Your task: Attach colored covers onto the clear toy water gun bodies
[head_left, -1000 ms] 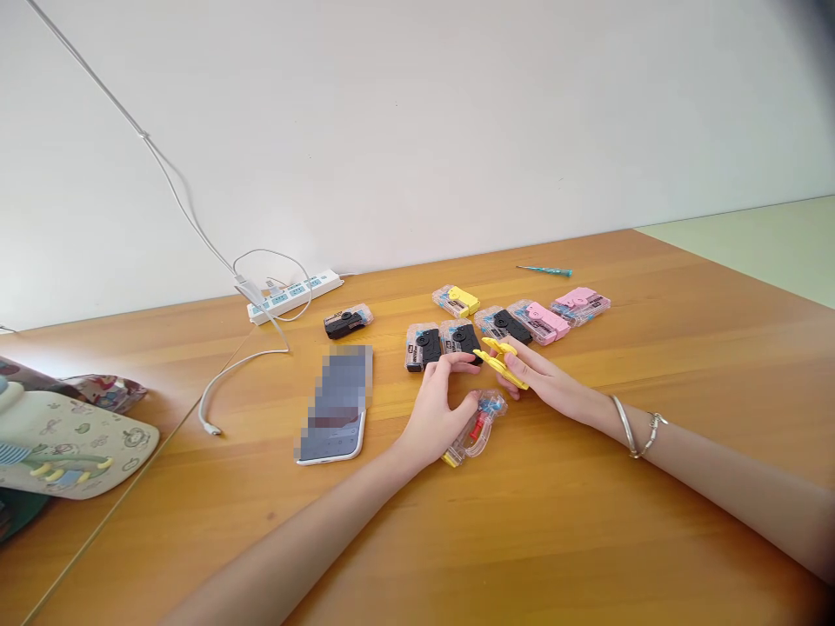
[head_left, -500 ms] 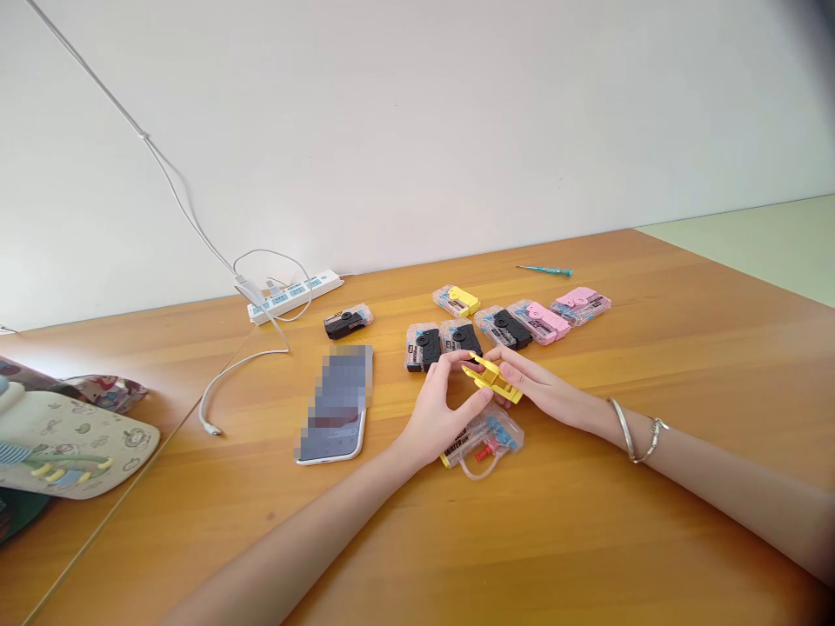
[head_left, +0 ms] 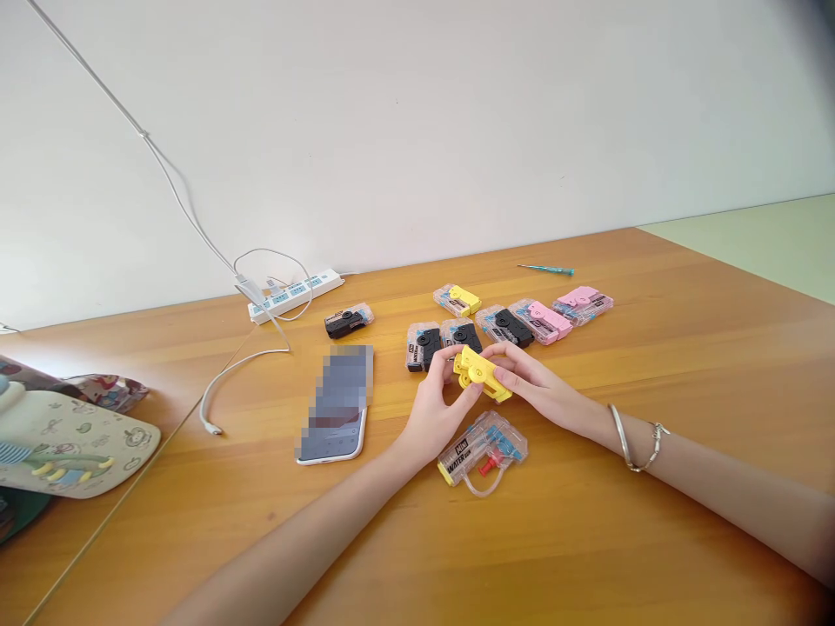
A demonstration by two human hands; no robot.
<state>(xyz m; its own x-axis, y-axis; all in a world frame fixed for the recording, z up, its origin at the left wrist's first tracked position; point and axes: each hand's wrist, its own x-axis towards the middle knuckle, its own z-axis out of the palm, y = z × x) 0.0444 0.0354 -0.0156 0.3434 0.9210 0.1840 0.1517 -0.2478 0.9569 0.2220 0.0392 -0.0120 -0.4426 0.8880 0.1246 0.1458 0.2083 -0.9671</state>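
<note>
Between both hands I hold a yellow plastic water gun cover (head_left: 481, 375) above the table, its round disc facing me. My left hand (head_left: 436, 409) pinches its left end between thumb and fingers. My right hand (head_left: 530, 379) grips the right end, thumb on the near side and fingers partly hidden behind. Just below lies a clear mini water gun (head_left: 473, 454) with blue inner parts, a red trigger and a yellow tip, flat on the wood. Neither hand touches it.
Behind my hands lie several folded water guns in black (head_left: 424, 346), pink (head_left: 548, 320) and yellow (head_left: 464, 301). A teal screwdriver (head_left: 554, 270) rests farther back. Left are a phone (head_left: 336, 409), another black water gun (head_left: 349, 321), a power strip (head_left: 297, 296), a white cable (head_left: 244, 356) and a patterned bag-like item (head_left: 78, 439).
The yellow cover has been turned, so its disc side now faces me instead of its hollow side. Both hands have risen slightly, uncovering more of the clear water gun.
</note>
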